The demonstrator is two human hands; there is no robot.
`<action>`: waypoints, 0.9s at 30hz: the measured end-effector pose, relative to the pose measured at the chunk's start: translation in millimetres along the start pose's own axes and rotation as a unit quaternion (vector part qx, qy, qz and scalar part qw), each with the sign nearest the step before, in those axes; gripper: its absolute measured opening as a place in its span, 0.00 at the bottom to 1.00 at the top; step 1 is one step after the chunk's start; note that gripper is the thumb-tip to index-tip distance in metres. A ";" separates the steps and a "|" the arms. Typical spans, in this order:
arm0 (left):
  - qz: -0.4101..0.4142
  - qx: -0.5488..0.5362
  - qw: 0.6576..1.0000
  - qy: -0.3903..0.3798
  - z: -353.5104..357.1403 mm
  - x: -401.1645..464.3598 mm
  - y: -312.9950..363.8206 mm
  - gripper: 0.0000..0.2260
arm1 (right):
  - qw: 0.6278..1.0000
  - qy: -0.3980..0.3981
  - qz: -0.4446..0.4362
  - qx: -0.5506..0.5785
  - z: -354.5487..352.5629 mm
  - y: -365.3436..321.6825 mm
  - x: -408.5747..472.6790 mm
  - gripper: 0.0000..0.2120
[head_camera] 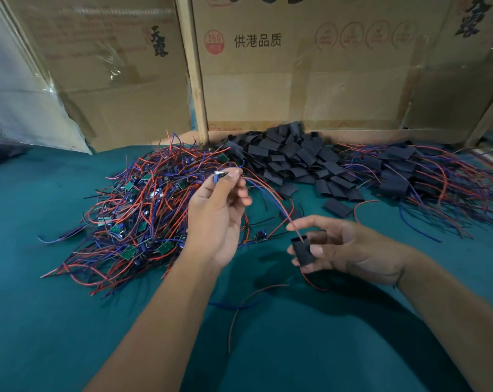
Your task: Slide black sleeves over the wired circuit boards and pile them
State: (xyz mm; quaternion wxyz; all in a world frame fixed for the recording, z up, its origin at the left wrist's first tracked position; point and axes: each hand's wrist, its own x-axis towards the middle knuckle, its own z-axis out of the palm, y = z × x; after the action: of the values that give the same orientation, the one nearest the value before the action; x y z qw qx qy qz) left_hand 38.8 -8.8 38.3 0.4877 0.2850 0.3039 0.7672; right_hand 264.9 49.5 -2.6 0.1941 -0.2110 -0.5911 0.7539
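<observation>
Item one: your left hand (221,210), raised at centre frame, pinches a small circuit board (220,175) between thumb and fingertips, the remaining fingers loosely curled below it. Item two: the board's red and blue wires (270,198) trail down and to the right from that pinch, their ends reaching the mouth of the sleeve. Item three: your right hand (352,247), right of centre and lower, grips one black sleeve (304,250) between thumb and fingers, forefinger extended above it; the sleeve stands roughly upright with its open end toward the incoming wires, and a red wire shows below its lower edge. Item four: a tangled heap of unsleeved boards (132,210) with green boards and red and blue leads, left of centre on the teal cloth (56,321). Item five: a pile of loose black sleeves (293,157), upper centre, against the cardboard. Item six: a pile of sleeved boards (409,176) with wires fanning out, upper right. Item seven: one stray small board (260,236) lying on the cloth between your two hands, and loose red and blue wire pieces (245,304) below them. Item eight: cardboard boxes (310,80) with printed characters standing behind it all, a wooden strip (193,69) upright between them.
</observation>
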 end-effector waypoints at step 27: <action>0.027 0.050 0.998 0.036 -4.0 2.4 -6.9 0.08 | 0.999 -0.019 -0.036 -0.009 0.6 -1.4 1.9 0.26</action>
State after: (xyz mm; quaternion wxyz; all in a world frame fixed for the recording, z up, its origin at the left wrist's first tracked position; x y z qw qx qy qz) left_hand 39.0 -5.0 30.9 0.4405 0.2895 0.3518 0.7736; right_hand 263.1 50.4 -1.3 0.2080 -0.1765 -0.6086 0.7451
